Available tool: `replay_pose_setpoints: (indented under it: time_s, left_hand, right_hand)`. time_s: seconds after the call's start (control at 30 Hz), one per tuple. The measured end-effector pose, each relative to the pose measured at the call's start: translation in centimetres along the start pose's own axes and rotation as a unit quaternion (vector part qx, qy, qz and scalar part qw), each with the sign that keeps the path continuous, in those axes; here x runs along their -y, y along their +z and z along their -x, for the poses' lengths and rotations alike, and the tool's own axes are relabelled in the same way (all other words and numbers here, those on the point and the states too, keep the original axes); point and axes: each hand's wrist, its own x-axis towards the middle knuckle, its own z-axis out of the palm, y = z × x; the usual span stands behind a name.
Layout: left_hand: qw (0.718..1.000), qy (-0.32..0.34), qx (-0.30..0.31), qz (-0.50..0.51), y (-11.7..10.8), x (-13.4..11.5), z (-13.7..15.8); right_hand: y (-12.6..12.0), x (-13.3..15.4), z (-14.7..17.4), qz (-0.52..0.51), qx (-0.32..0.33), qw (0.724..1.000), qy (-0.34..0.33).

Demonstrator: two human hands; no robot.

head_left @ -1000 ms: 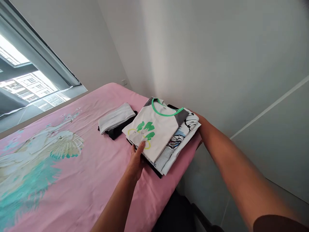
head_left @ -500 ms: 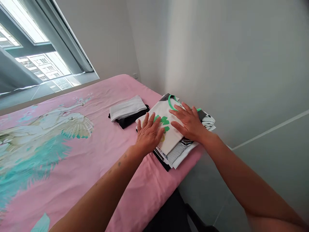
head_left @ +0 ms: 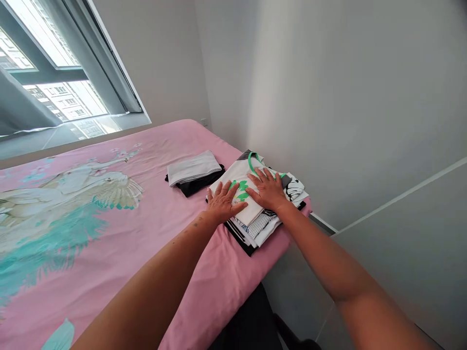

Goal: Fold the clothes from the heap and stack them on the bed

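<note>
Right hand [head_left: 268,190] inward, shirt [head_left: 251,212] collar [head_left: 250,163] wallward

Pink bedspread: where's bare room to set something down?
Bare bedspread lies between bird print and left forearm; also between that forearm, the shirt stack and its right edge. Crowded: the stack, under left hand and right hand, with folded grey and black cloths beside it.

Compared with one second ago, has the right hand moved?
Yes: the right hand moved left, nearer the teal bedsheet print, from the outer edge of the clothes stack onto the white T-shirt.
</note>
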Motion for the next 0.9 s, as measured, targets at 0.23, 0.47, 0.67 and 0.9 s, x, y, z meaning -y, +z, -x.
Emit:
replay_pose_setpoints:
  time_s: [0.23, 0.47, 0.67, 0.9]
  left_hand:
    - [0.975, -0.052, -0.139, 0.167, -0.4, 2.5, 12.7]
    - [0.941, -0.284, -0.088, -0.164, -1.5, 17.1, 32.2]
    - [0.893, -0.382, -0.07, -0.226, -1.5, 22.2, 40.5]
    - [0.888, -0.394, -0.095, -0.216, -0.7, 22.0, 40.2]
  right_hand:
    - [-2.6, 0.7, -0.1, -0.008, 0.096, 0.995, 0.034]
    - [-7.0, 5.9, -1.3, -0.022, 0.004, 1.0, 0.001]
    - [-0.8, 9.3, -0.3, -0.015, 0.042, 0.987, 0.157]
    - [-0.7, 9.9, -1.0, -0.011, 0.093, 0.976, 0.195]
